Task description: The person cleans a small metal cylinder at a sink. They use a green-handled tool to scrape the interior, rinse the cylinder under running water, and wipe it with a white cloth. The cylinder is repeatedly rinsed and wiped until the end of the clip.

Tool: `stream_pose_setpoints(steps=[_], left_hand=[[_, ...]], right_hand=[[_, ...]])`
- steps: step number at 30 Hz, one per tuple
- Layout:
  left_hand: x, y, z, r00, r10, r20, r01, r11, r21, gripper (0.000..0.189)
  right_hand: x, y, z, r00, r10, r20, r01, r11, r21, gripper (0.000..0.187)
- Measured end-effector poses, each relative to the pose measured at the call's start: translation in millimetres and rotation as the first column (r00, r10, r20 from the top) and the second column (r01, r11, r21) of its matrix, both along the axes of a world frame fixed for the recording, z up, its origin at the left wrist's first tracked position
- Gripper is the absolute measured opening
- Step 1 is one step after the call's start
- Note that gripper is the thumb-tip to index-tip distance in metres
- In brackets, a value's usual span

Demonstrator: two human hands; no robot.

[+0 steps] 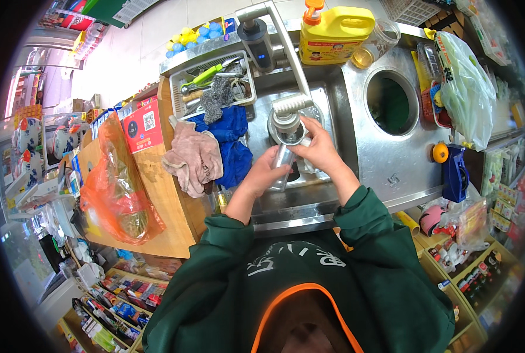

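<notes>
Over a stainless steel sink [306, 204], my left hand [266, 171] is closed around the lower body of a clear cylindrical container [282, 159]. My right hand [319, 144] grips the same container near its top, by what looks like a handle. Its open mouth sits right under the spout of a metal faucet [291, 106]. Whether water is running cannot be told. The container tilts, its base towards me. Behind my hands, part of a round metal item shows in the basin.
A yellow detergent jug [333, 37] stands behind the sink. On the left are a utensil basket [249, 66], blue cloths [233, 161], a pinkish rag [196, 159] and an orange plastic bag [116, 194]. On the right are a round counter opening [388, 103] and a blue tape dispenser [455, 174].
</notes>
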State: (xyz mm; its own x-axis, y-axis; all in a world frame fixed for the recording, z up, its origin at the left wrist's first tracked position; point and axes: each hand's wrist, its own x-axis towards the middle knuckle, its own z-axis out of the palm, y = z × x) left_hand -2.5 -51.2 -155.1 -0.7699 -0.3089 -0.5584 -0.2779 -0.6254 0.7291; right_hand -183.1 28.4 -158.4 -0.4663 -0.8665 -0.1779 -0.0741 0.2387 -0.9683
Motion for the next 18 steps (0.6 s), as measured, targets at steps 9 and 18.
stream_pose_setpoints(steps=[9,18], left_hand=[[4.5,2.2,-12.7,0.995,0.088,0.046,-0.085,0.994,-0.063,0.055],[0.5,1.6,-24.7,0.996,0.088,0.004,-0.087,0.991,-0.102,0.060]], right_hand=[[11.0,32.0,4.2,0.933,-0.308,0.185,0.259,0.933,0.248,0.021],[51.5,25.4,-26.6,0.512,-0.545,0.664,0.461,0.827,0.323,0.032]])
